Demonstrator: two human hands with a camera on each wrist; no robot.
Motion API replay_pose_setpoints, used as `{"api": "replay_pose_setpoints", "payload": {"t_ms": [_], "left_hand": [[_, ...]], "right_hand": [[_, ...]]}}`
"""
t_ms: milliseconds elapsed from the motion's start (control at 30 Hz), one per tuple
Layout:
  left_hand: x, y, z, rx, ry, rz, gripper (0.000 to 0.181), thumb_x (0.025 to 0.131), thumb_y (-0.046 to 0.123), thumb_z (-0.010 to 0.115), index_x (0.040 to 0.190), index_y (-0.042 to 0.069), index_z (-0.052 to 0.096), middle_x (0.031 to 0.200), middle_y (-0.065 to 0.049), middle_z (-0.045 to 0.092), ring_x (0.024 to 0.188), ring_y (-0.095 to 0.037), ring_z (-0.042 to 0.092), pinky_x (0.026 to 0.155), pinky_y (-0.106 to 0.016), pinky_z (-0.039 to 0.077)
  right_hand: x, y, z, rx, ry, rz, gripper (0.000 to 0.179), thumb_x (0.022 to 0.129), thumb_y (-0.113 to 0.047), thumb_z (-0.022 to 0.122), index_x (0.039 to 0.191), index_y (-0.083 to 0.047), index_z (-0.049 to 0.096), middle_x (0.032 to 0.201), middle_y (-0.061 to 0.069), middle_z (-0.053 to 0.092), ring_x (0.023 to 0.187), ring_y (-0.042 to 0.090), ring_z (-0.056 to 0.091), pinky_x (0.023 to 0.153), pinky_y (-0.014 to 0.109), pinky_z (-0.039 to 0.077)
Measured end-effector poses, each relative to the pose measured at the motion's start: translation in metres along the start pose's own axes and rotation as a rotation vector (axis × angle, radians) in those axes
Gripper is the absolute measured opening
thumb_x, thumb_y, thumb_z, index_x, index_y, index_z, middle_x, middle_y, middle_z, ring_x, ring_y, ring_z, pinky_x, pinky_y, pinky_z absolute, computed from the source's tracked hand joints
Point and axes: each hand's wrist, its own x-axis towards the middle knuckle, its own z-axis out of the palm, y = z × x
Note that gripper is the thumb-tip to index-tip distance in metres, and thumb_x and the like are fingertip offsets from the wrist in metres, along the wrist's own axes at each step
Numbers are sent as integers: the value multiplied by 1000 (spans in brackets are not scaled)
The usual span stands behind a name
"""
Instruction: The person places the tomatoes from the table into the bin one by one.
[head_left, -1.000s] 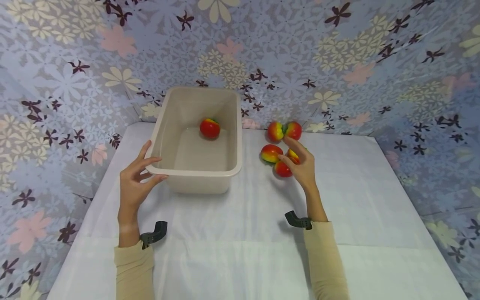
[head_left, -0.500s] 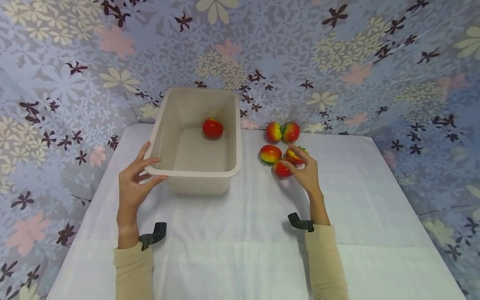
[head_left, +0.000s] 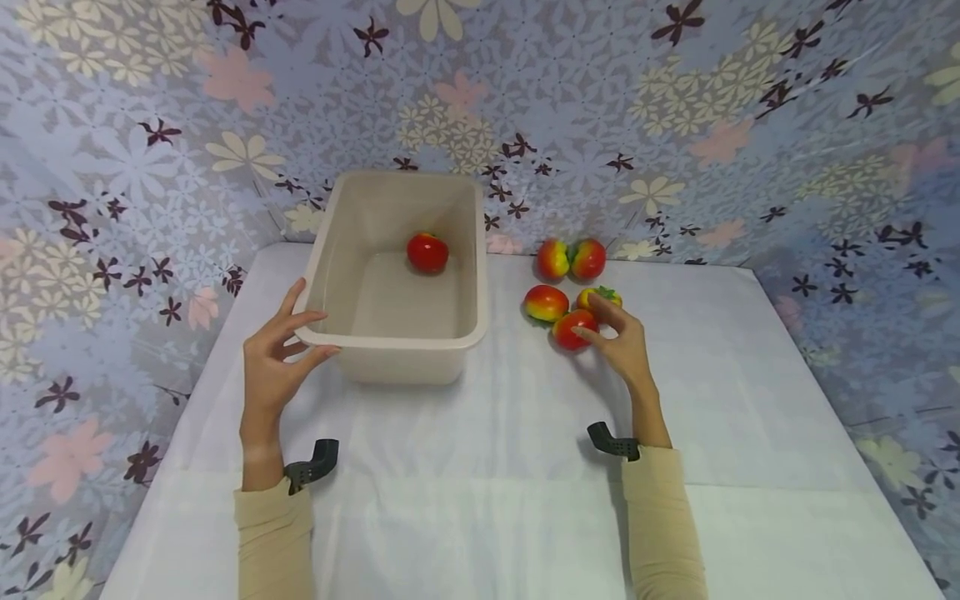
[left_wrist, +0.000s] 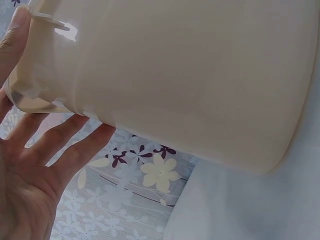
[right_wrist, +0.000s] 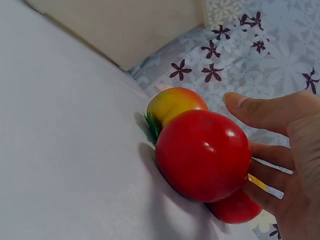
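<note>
My left hand (head_left: pixel 273 358) grips the near left corner of a beige plastic bin (head_left: pixel 397 344), with the thumb at the front and the fingers along the side. In the left wrist view those fingers (left_wrist: pixel 75 145) lie against the outer wall. One red tomato-like fruit (head_left: pixel 427 252) rests inside the bin. Over the group on the right, my right hand (head_left: pixel 622 337) reaches around the nearest red fruit (right_wrist: pixel 202 155). Its thumb stands apart from that fruit in the right wrist view, while the other fingers are at its far side. A yellow-red fruit (head_left: pixel 600 298) with green leaves is partly hidden behind the fingers.
Another red-yellow fruit (head_left: pixel 546 303) lies just left of the hand. Two more, a left one (head_left: pixel 553 259) and a right one (head_left: pixel 588 259), sit together near the back edge. White cloth (head_left: pixel 465 517) covers the table, with flowered fabric (head_left: pixel 570 100) rising behind it.
My right hand has drawn back and to the right, toward the nearest fruit. The fruit in the bin has rolled slightly to the right. The left hand keeps its place on the bin.
</note>
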Motion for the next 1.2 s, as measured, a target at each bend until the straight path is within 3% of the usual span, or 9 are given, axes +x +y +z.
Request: {"api": "replay_pose_setpoints", "payload": {"t_ms": [233, 467, 667, 1200], "left_hand": [[-1, 3, 0, 18, 5, -21, 48, 63, -21, 79, 109, -10, 69, 149, -10, 47, 128, -24, 55, 78, -13, 55], [-1, 5, -1, 19, 2, -32, 48, 63, -21, 79, 109, -9, 69, 149, -10, 47, 128, -22, 56, 78, -13, 54], [0, 4, -1, 22, 3, -37, 48, 63, -20, 80, 109, -9, 69, 149, -11, 47, 129, -22, 54, 78, -12, 54], [-1, 6, 0, 27, 0, -26, 48, 63, -21, 79, 109, -10, 68, 149, -11, 47, 127, -17, 56, 79, -13, 54]], "right_hand": [[0, 5, -2, -13, -74, 31, 57, 84, 1, 73, 137, 5, 51, 139, 27, 52, 131, 41, 47, 112, 58, 34], [7, 49, 2, -88, -92, 34, 65, 78, -10, 82, 137, -7, 55, 141, 14, 55, 132, 33, 46, 112, 57, 35], [8, 51, 1, -127, -95, 6, 67, 77, 0, 80, 138, -7, 54, 142, 17, 53, 133, 37, 45, 108, 59, 39], [6, 56, 0, -123, -57, 40, 66, 80, 1, 77, 140, -8, 52, 144, 18, 51, 131, 39, 47, 104, 56, 44]]}}
